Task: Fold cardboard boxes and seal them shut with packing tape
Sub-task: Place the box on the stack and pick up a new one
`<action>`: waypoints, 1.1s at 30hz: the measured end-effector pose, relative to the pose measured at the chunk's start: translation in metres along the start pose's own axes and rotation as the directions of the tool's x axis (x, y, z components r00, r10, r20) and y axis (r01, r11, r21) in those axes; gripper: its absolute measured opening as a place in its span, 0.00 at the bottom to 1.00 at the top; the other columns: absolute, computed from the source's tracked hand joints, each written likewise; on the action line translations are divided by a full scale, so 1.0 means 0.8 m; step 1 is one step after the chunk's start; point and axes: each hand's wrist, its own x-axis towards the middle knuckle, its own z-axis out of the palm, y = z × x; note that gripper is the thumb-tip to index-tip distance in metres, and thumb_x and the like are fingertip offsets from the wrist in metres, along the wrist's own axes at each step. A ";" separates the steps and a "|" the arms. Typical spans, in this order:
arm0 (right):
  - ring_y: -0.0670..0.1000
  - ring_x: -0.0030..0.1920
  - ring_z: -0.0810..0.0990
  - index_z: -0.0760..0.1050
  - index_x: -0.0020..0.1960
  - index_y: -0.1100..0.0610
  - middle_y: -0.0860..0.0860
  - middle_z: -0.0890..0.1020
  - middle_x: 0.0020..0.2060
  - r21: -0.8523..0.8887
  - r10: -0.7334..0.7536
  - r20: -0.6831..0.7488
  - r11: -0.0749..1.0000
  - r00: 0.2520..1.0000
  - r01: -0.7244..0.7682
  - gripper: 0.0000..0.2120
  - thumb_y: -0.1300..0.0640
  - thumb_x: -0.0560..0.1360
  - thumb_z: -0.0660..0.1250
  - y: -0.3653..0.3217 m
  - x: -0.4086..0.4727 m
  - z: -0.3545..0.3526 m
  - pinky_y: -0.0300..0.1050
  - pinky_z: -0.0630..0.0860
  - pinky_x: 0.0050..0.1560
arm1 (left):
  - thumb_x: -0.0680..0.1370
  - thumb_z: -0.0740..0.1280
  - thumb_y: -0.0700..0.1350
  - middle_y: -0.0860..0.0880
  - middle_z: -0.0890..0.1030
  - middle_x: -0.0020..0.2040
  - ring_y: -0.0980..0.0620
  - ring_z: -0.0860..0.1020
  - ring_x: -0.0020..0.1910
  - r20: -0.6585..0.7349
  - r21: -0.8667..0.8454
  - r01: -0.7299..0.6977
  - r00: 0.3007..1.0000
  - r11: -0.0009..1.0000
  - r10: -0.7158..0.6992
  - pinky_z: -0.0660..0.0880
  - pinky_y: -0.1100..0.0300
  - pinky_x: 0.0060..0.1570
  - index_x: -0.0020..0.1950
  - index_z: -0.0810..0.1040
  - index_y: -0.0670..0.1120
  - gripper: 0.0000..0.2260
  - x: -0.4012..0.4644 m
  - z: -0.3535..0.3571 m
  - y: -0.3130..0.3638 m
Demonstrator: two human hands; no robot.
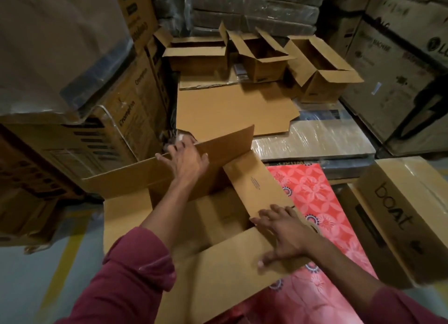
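Cardboard fills the middle of the view: an open box (pixel 213 217) sits low in front of the person, partly on a red patterned mat (pixel 312 202), its 4 flaps spread. The left hand (pixel 186 159) reaches to the far flap (pixel 218 142) and grips its upper edge, fingers curled over it, while the right hand (pixel 283 234) lies spread and flat at the near right corner, fingers on the right flap (pixel 257 183) and thumb on the near flap (pixel 230 268). Behind, 3 more open boxes (pixel 261 57) stand beyond a flattened sheet (pixel 230 105).

A warehouse: stacked shrink-wrapped appliance cartons (pixel 397 64) surround the floor.
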 end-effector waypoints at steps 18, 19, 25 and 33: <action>0.41 0.30 0.75 0.84 0.45 0.49 0.42 0.79 0.29 0.105 -0.240 0.131 0.968 0.962 0.228 0.07 0.46 0.73 0.76 -0.017 0.035 -0.153 0.43 0.72 0.36 | 0.75 0.73 0.44 0.49 0.83 0.54 0.45 0.81 0.55 0.336 0.196 -0.382 0.892 0.903 0.304 0.77 0.52 0.49 0.57 0.86 0.51 0.11 -0.070 0.006 0.016; 0.42 0.31 0.74 0.80 0.41 0.50 0.44 0.78 0.29 0.037 -0.223 0.059 0.975 0.973 0.221 0.12 0.43 0.73 0.75 -0.016 0.051 -0.154 0.44 0.72 0.36 | 0.75 0.73 0.47 0.49 0.84 0.54 0.45 0.82 0.54 0.380 0.206 -0.397 0.875 0.895 0.300 0.77 0.53 0.49 0.57 0.86 0.52 0.11 -0.060 -0.004 0.015; 0.54 0.63 0.75 0.79 0.66 0.46 0.50 0.76 0.62 0.037 -0.115 -0.206 0.991 0.972 0.125 0.29 0.36 0.69 0.76 -0.001 0.097 -0.115 0.51 0.77 0.59 | 0.81 0.56 0.71 0.49 0.84 0.46 0.43 0.81 0.53 0.557 -0.178 -0.260 0.769 0.949 0.314 0.74 0.52 0.48 0.47 0.82 0.53 0.26 -0.078 -0.010 -0.003; 0.57 0.83 0.43 0.59 0.81 0.40 0.51 0.48 0.84 -0.058 -0.039 -0.291 0.998 0.956 0.023 0.41 0.24 0.73 0.59 0.030 0.123 -0.039 0.69 0.49 0.78 | 0.81 0.51 0.69 0.46 0.59 0.85 0.47 0.56 0.84 0.297 0.057 -0.307 0.914 0.950 0.278 0.51 0.36 0.79 0.83 0.62 0.51 0.35 -0.203 0.080 -0.023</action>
